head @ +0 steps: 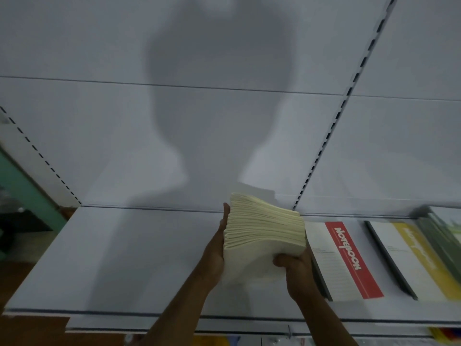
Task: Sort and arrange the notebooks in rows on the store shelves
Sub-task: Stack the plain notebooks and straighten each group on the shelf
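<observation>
Head view of a white store shelf (104, 258) with a slotted upright (331, 131) running diagonally through the upper right of the frame. At lower centre, a thick stack of notebooks (264, 228) stands on the shelf with its cream page edges turned toward the camera. The left hand (217, 250) lies flat against the left side of the stack, fingers extended upward along it; the right hand (296, 268) presses the stack's lower right corner, thumb on the near face. Together the two hands form a grip closed on the stack from both sides. Immediately right of the stack, a red-banded notebook (349, 260) printed "Notebook" lies flat on the shelf; further right lies a yellow-banded notebook (414, 258), and at the right edge of the frame a green-covered notebook (446, 236), partly cut off. The left half of the shelf is bare. A shadow of the person (219, 101) falls on the white back panel (74, 58) at upper centre.
</observation>
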A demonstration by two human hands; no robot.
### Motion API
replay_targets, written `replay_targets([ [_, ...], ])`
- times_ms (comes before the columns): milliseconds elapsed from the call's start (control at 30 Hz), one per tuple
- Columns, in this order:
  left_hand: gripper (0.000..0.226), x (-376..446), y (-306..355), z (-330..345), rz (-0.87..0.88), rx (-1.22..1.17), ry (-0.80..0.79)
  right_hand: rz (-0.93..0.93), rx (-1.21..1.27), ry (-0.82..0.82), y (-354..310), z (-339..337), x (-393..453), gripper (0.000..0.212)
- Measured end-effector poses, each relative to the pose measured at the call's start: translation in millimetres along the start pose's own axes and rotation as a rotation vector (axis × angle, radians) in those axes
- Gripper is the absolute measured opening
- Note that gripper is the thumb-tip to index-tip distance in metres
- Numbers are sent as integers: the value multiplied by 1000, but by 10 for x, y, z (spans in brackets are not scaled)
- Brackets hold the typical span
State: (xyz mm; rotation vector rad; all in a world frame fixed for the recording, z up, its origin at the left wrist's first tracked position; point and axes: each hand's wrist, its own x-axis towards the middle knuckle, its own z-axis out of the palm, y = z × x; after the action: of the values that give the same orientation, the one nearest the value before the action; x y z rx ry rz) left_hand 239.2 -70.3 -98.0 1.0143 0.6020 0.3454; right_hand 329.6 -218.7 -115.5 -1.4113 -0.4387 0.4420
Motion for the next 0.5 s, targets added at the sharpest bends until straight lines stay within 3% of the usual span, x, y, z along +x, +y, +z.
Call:
replay_targets([
  [67, 43, -25, 45, 38, -9, 30, -57, 24, -23, -16, 2, -8, -11, 74],
  [167, 43, -44, -23, -42, -12, 62, -11, 73, -13, -39, 33, -18, -31, 90],
  [233, 68, -21, -85, -84, -17, 32, 51, 68, -3, -48, 53, -21, -45, 94],
  [300, 80, -1, -154, -115, -23, -22, 26, 70, 8, -43, 76, -5, -45, 94],
  [400, 76, -19, -69, -50, -13, 11, 17, 43, 5, -45, 88, -6, -28, 94],
  [500, 54, -98, 44, -11, -55, 77, 39, 19, -10, -81, 99, -14, -58, 96],
])
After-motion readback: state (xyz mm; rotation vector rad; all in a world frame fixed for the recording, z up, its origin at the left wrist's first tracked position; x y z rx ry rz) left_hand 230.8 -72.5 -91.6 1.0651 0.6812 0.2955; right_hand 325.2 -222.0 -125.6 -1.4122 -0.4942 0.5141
